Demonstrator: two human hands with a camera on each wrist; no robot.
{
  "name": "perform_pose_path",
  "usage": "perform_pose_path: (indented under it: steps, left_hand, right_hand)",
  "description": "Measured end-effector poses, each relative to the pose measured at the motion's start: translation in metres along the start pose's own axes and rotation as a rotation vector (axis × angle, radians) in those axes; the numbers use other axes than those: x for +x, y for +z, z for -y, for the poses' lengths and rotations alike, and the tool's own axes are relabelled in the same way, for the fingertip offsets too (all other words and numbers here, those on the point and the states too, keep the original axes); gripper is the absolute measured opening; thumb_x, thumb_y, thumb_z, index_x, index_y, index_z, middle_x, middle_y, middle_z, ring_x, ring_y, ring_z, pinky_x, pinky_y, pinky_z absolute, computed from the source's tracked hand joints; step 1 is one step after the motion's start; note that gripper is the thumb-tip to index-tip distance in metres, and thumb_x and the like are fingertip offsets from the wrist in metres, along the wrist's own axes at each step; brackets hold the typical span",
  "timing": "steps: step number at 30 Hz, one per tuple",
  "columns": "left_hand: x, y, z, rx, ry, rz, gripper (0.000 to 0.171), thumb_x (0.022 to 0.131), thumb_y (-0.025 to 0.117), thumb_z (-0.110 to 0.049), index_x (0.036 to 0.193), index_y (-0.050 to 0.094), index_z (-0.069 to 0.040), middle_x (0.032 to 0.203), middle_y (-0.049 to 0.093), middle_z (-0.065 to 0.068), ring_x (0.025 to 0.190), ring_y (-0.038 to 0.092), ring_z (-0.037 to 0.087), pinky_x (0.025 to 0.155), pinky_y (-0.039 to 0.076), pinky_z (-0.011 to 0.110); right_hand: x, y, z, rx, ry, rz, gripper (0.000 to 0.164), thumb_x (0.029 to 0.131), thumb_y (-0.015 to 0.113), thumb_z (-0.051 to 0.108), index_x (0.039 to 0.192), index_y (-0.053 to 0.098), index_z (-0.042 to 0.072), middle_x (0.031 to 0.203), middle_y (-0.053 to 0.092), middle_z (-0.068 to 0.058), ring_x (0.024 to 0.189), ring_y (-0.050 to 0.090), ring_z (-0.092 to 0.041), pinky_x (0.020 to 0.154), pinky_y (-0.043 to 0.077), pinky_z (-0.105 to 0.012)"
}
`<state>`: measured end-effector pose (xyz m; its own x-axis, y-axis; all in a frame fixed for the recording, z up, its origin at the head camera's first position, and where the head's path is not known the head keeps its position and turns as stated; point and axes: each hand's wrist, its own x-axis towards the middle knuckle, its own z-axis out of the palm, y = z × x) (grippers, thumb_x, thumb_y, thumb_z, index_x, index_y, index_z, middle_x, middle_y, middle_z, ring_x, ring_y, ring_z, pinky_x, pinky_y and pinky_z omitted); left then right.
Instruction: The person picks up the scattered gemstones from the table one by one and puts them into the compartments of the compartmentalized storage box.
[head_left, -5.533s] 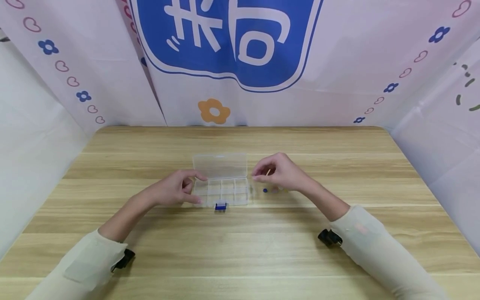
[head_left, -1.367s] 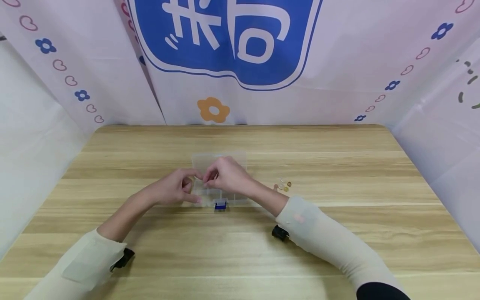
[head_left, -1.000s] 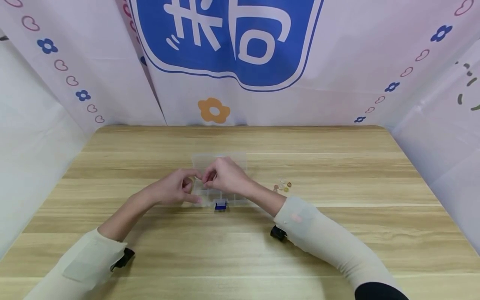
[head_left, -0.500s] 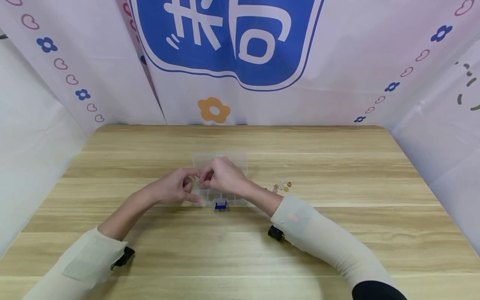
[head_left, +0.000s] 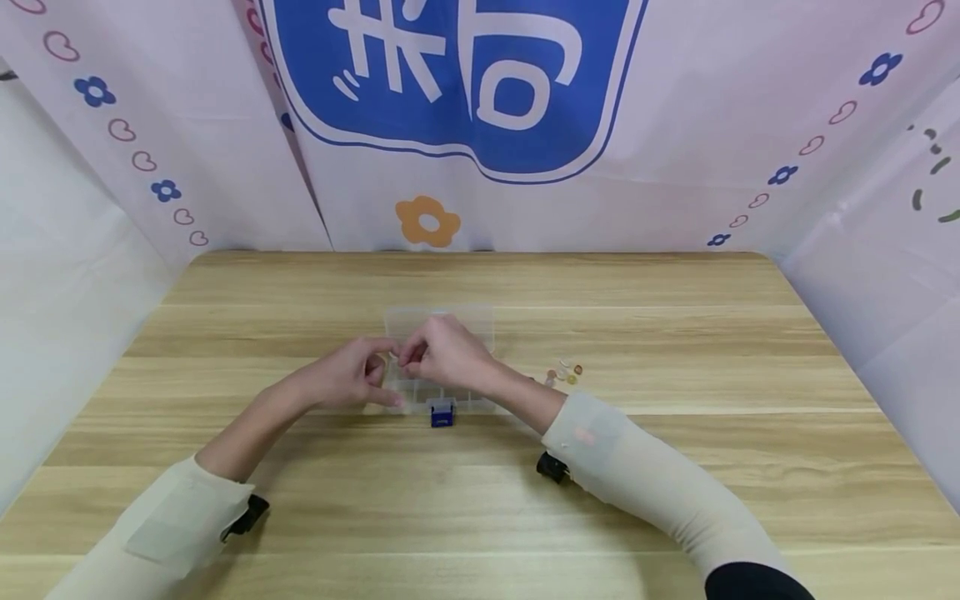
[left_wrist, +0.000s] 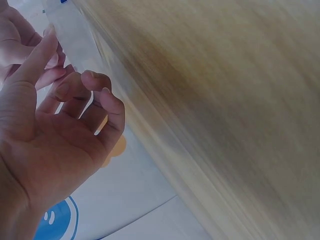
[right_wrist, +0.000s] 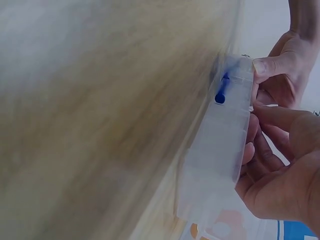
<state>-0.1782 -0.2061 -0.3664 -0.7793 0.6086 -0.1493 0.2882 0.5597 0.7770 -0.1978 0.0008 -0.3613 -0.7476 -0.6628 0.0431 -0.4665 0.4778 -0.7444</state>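
Observation:
A clear plastic compartment box stands on the table with its lid raised at the back. My left hand grips its left end, index finger at the back corner and thumb at the front one; the other fingers curl in the left wrist view. Over the back left compartment, my right hand has its thumb and fingertips drawn together. I cannot tell whether they pinch anything. Through the box wall in the right wrist view, a small round blue bead shows near the left end.
Several small beads, amber, yellow and clear, lie on the wooden table right of the box, near my right forearm. A blue patch shows at the box's front middle edge. A printed cloth hangs behind the table.
My right hand has come from beside the beads to the box's left compartments and lately shifted slightly left. The blue bead seen on the table earliest is gone from there. My left hand stays put.

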Motion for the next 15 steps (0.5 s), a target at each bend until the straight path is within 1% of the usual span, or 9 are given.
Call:
perform_pose_path:
  steps: [6,10,15]
  left_hand:
    - [0.000,0.000,0.001,0.003,0.000,0.005,0.047,0.085,0.085,-0.007,0.125,0.062,0.002,0.057,0.038,-0.005,0.050,0.033,0.002,0.050,0.030,0.021]
    - [0.000,0.000,0.001,0.011,-0.006,0.006,0.051,0.086,0.085,-0.008,0.129,0.060,0.004,0.057,0.037,-0.006,0.050,0.033,0.003,0.050,0.031,0.021]
    - [0.001,0.000,0.000,0.004,-0.022,0.002,0.057,0.085,0.085,-0.007,0.132,0.058,0.009,0.058,0.038,-0.005,0.051,0.034,0.004,0.052,0.033,0.021]
  right_hand:
    - [-0.004,-0.006,0.000,0.002,-0.003,-0.005,0.010,0.092,0.076,0.000,0.100,0.082,0.002,0.093,0.079,-0.005,0.078,0.070,-0.008,0.072,0.055,-0.018]
    - [-0.009,-0.013,-0.002,-0.008,0.012,-0.008,0.013,0.092,0.076,0.001,0.103,0.082,0.005,0.093,0.079,-0.003,0.077,0.069,-0.007,0.069,0.054,-0.019]
    - [-0.018,-0.022,-0.008,-0.034,0.008,-0.010,0.006,0.092,0.077,0.004,0.096,0.082,0.005,0.088,0.077,-0.002,0.077,0.069,-0.010,0.069,0.054,-0.020]
